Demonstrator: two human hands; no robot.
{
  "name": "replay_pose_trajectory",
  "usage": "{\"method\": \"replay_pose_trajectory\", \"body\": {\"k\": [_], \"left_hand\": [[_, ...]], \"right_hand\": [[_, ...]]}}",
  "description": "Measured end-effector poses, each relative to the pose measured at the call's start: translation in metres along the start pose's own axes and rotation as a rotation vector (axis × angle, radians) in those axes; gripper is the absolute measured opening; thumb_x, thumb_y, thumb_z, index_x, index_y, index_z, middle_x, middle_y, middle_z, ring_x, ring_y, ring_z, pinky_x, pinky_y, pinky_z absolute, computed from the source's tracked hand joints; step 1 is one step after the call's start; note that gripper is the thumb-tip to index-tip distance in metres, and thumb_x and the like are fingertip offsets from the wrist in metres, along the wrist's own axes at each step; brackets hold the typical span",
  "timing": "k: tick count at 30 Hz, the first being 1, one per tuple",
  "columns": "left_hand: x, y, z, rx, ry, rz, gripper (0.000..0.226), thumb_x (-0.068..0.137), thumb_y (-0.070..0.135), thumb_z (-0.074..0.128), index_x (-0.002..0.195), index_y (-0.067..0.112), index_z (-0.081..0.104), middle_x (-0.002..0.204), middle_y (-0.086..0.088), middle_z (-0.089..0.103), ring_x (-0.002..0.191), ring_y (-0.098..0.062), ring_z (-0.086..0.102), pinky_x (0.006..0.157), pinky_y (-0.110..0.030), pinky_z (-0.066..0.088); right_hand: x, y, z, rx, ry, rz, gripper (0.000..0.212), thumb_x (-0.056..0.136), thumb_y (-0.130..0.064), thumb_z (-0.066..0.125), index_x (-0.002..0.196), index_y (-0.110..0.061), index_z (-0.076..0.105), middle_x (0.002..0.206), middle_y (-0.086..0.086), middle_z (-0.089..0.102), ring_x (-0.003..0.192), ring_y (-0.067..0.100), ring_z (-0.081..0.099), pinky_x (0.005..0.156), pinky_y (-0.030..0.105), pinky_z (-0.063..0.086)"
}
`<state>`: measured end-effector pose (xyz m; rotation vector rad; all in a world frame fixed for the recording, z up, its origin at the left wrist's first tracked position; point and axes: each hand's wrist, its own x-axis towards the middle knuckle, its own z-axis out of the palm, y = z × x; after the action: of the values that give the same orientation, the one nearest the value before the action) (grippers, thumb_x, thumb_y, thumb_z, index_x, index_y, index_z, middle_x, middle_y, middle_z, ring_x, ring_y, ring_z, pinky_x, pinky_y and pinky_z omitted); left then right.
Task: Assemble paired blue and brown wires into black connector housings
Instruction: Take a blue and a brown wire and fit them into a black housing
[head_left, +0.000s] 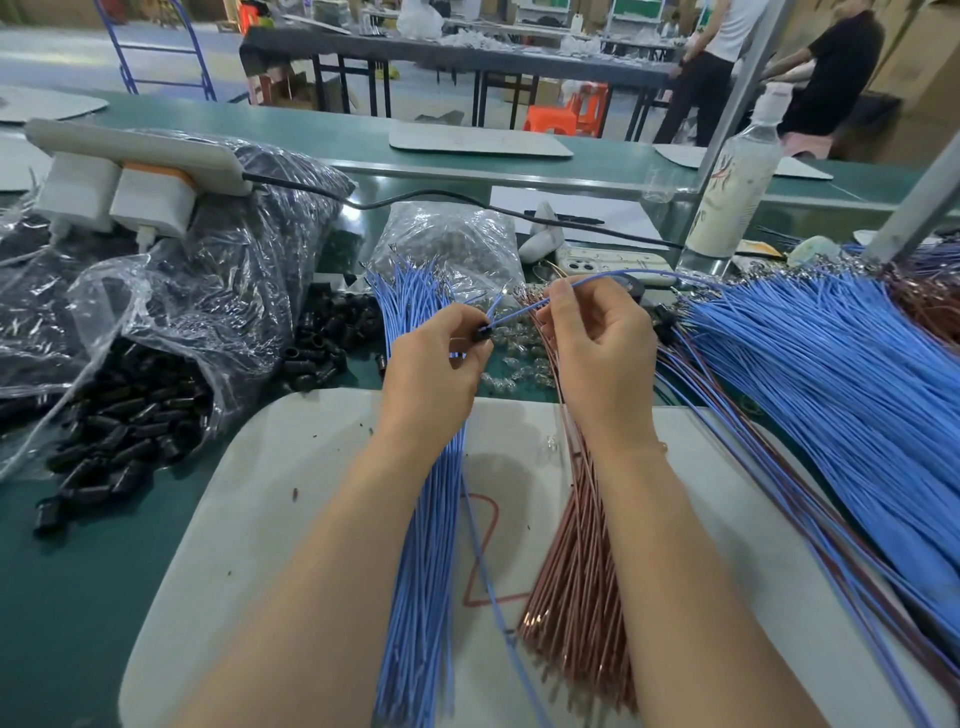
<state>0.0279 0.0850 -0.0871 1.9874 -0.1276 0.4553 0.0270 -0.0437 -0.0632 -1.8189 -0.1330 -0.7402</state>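
The left hand (434, 364) pinches a small black connector housing (483, 332) between thumb and curled fingertips, raised above the bench between the 2 wire bundles. The right hand (597, 348) pinches a single blue wire (519, 313) just beside the housing, thumb and forefinger closed on it and the other fingers folded. The wire's tip sits at the housing mouth; whether it is seated, or a brown partner is already in, cannot be told. The likely faults from here are a terminal pushed in crooked or into the wrong cavity, since the grip sits a little back from the tip and the thin wire may buckle instead of driving straight. A half-seated terminal could also pull out later. The wire's tail arcs right toward the big heap of blue and brown wires (831, 389) and could snag there. Below the hands, a blue bundle (421, 571) and a brown bundle (576, 571) lie on a white mat (291, 493) on a green bench (78, 571). A torn clear bag (156, 364) spills black housings at the left, near a power strip (135, 156). A phone (597, 262) and a bottle (737, 182) stand farther back. Beyond lie more tables, orange stools (566, 111) and 2 people (831, 67) at the far right.
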Motion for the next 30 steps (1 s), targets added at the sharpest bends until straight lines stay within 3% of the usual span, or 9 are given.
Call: {"method": "replay_pose_trajectory", "body": {"k": [5, 9, 13, 17, 21, 24, 27, 30], "left_hand": [[0.001, 0.0, -0.001, 0.115, 0.009, 0.03, 0.018, 0.089, 0.012, 0.061, 0.104, 0.019, 0.068, 0.081, 0.018, 0.061, 0.082, 0.0, 0.059, 0.072, -0.003, 0.038], [-0.001, 0.001, -0.001, 0.154, -0.006, 0.045, 0.023, 0.091, 0.013, 0.059, 0.111, 0.018, 0.067, 0.09, 0.014, 0.062, 0.085, -0.001, 0.057, 0.07, 0.002, 0.034], [-0.002, 0.002, -0.002, 0.152, -0.016, 0.044, 0.024, 0.091, 0.014, 0.06, 0.113, 0.017, 0.067, 0.093, 0.012, 0.063, 0.087, -0.002, 0.057, 0.072, 0.002, 0.033], [-0.004, 0.006, -0.002, 0.119, -0.014, 0.038, 0.018, 0.088, 0.015, 0.064, 0.106, 0.018, 0.066, 0.087, 0.013, 0.063, 0.087, -0.003, 0.059, 0.083, -0.014, 0.043], [-0.005, 0.01, -0.003, 0.099, -0.02, 0.093, 0.012, 0.087, 0.016, 0.066, 0.098, 0.017, 0.065, 0.088, 0.008, 0.066, 0.091, -0.011, 0.061, 0.086, -0.03, 0.047], [-0.006, 0.015, -0.001, 0.067, -0.036, 0.171, 0.012, 0.087, 0.015, 0.066, 0.099, 0.017, 0.067, 0.091, 0.008, 0.068, 0.096, -0.017, 0.06, 0.087, -0.035, 0.047], [-0.007, 0.018, 0.001, -0.039, -0.016, 0.165, 0.012, 0.088, 0.015, 0.065, 0.097, 0.022, 0.065, 0.09, 0.012, 0.068, 0.096, -0.015, 0.061, 0.089, -0.036, 0.048], [-0.007, 0.017, 0.003, -0.104, -0.019, 0.119, 0.01, 0.088, 0.014, 0.066, 0.096, 0.02, 0.063, 0.09, 0.008, 0.068, 0.096, -0.016, 0.062, 0.091, -0.04, 0.048]], "right_hand": [[0.001, -0.001, -0.001, -0.068, 0.032, -0.057, 0.025, 0.095, -0.023, 0.056, 0.076, -0.008, 0.064, 0.066, -0.006, 0.063, 0.062, 0.008, 0.057, 0.063, 0.021, 0.046], [0.001, -0.001, -0.002, -0.078, 0.039, -0.043, 0.025, 0.095, -0.023, 0.056, 0.078, -0.007, 0.065, 0.069, -0.002, 0.066, 0.066, 0.014, 0.062, 0.068, 0.027, 0.051], [0.004, 0.003, -0.006, -0.03, 0.035, 0.032, 0.024, 0.095, -0.027, 0.055, 0.077, -0.013, 0.064, 0.068, -0.005, 0.066, 0.068, 0.016, 0.065, 0.074, 0.043, 0.054], [0.002, 0.006, 0.0, -0.019, -0.033, 0.063, 0.028, 0.092, -0.031, 0.055, 0.073, -0.013, 0.063, 0.067, -0.001, 0.067, 0.069, 0.023, 0.065, 0.076, 0.051, 0.052], [-0.001, 0.006, 0.005, 0.029, -0.112, 0.105, 0.019, 0.092, -0.029, 0.057, 0.075, -0.022, 0.064, 0.069, -0.006, 0.065, 0.068, 0.014, 0.062, 0.072, 0.042, 0.053], [-0.004, 0.006, 0.011, 0.014, -0.21, 0.113, 0.016, 0.095, -0.023, 0.055, 0.1, -0.021, 0.07, 0.082, -0.013, 0.068, 0.078, 0.006, 0.064, 0.081, 0.037, 0.054], [-0.005, 0.003, 0.014, 0.179, -0.244, 0.199, 0.031, 0.097, -0.03, 0.05, 0.127, -0.03, 0.058, 0.09, -0.015, 0.067, 0.09, 0.005, 0.064, 0.09, 0.033, 0.051], [-0.002, 0.0, 0.012, 0.368, -0.174, 0.288, 0.023, 0.096, -0.035, 0.048, 0.11, -0.034, 0.066, 0.095, -0.007, 0.069, 0.097, 0.017, 0.064, 0.092, 0.039, 0.05]]}}
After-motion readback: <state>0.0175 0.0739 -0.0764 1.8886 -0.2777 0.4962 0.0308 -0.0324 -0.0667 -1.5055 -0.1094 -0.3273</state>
